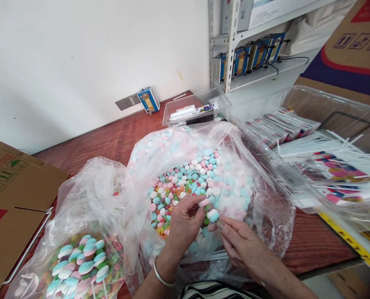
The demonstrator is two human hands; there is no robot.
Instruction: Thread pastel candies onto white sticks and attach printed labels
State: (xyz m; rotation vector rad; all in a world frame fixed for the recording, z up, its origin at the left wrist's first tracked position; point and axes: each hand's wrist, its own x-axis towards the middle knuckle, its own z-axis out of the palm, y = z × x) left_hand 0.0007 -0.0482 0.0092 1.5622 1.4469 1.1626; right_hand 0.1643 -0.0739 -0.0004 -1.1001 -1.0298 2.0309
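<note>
Your left hand [186, 218] pinches a pink candy [203, 202], your right hand [242, 241] a blue-and-white candy [213, 215] (their undersides stay hidden), both above the open bag [278, 218] by the tabletop's [320, 247] front edge, perhaps so anything dropped lands inside; stick-mounted candies [86, 266] sit toward its front-left corner.

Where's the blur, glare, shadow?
Head view, centre: bare left hand and round pastel candies look fairly sharp; head view, right: thin white sticks in clear plastic bin look smeared; head view, middle: translucent plastic bag shows whitish sheen; head view, left: soft shadow on white wall.
</note>
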